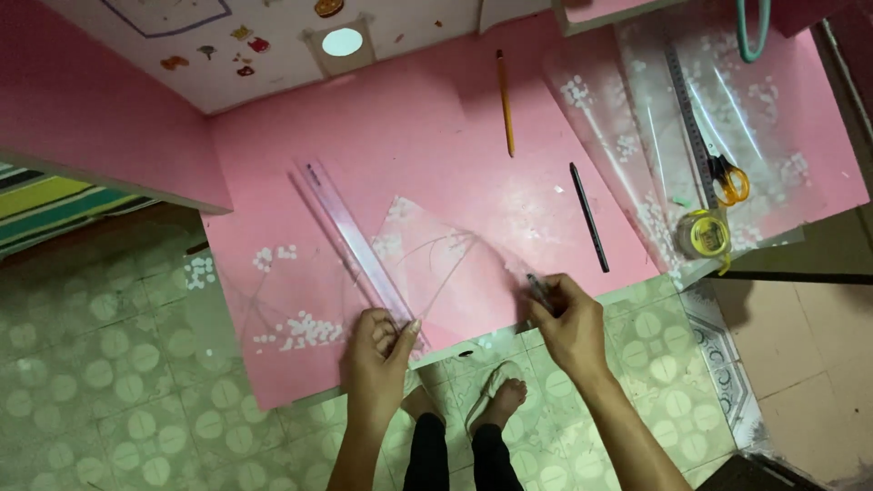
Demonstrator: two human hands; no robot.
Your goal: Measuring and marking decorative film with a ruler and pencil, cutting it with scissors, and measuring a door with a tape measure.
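A clear plastic sheet (446, 264) with white dots lies on a pink table (409, 136). A long transparent ruler (350, 241) rests diagonally across it. My left hand (382, 350) presses down on the near end of the ruler at the table's front edge. My right hand (568, 323) grips a dark pen (538, 291) with its tip on the sheet's right corner.
On the table lie an orange pencil (505, 100), a black pen (589, 216), more clear dotted sheets (637, 118), a metal ruler (689, 123), orange-handled scissors (729, 179) and a yellow tape roll (705, 233). My bare feet (496, 395) stand on green tiles.
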